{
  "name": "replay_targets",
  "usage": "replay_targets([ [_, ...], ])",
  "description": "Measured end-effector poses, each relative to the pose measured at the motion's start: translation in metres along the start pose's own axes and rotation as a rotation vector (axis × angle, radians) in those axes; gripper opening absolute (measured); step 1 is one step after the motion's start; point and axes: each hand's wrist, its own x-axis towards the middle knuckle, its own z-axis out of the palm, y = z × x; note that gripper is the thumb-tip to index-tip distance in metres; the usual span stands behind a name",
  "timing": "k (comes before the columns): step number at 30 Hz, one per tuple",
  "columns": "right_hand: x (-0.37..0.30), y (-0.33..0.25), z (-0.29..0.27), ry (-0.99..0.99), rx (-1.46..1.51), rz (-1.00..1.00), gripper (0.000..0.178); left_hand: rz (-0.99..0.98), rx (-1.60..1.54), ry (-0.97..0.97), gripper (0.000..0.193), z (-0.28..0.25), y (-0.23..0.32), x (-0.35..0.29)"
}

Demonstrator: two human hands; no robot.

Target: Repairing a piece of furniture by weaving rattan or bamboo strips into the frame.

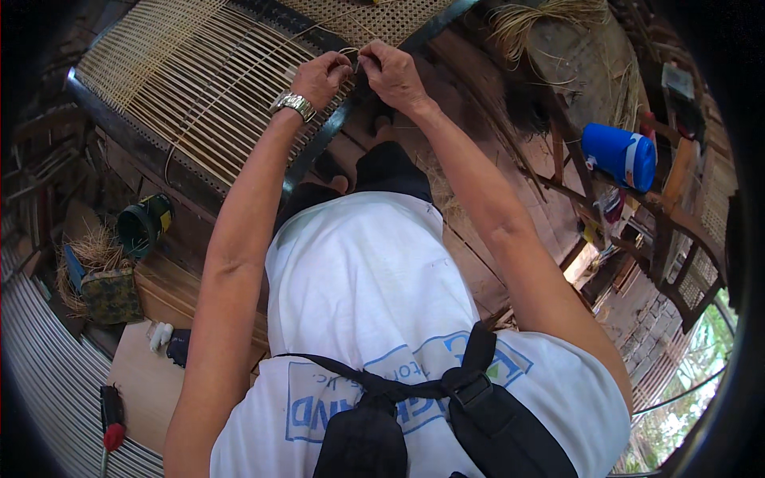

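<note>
Both hands meet at the dark edge of a wooden frame [315, 153] strung with pale cane strands [227, 107]. My left hand [320, 80], a metal watch on its wrist, has its fingers pinched together at the frame's inner right side. Beside it, my right hand [392, 76] is also closed in a pinch. A thin cane strand [348, 50] loops between the fingertips of the two hands. The strands run in close rows, and toward the far left they are woven into a denser mesh. Small holes line the frame's border.
Another woven cane panel [351, 20] lies beyond. Loose cane hangs at a wooden surface [586, 56] on the far right. A blue jug [617, 157] stands right, near a wooden chair [689, 263]. At left are a dark green bucket [143, 225] and a bundle of fibres [100, 251].
</note>
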Motion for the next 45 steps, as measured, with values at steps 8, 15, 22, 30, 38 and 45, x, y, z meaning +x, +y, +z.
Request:
replay_targets([
  [8,-0.01,0.004,0.014,0.003,-0.113,-0.053,0.009,0.028,0.004,-0.033,0.019,-0.005,-0.003,-0.005],
  [15,-0.026,0.003,0.023,0.017,-0.155,-0.003,0.009,0.085,-0.002,-0.039,0.023,-0.004,0.0,-0.011],
  [22,-0.028,0.002,0.021,-0.037,-0.275,0.048,0.008,0.11,0.012,0.034,0.037,-0.001,0.008,-0.017],
  [30,-0.027,0.005,0.02,0.006,-0.09,0.1,0.017,0.108,0.065,0.047,0.039,0.005,0.002,-0.017],
  [38,-0.025,0.0,0.023,0.033,-0.107,0.08,0.015,0.099,0.09,0.06,0.039,0.003,0.003,-0.017],
  [45,-0.024,0.002,0.028,0.125,-0.199,0.113,0.013,0.18,-0.038,0.126,0.033,0.003,0.009,-0.013],
])
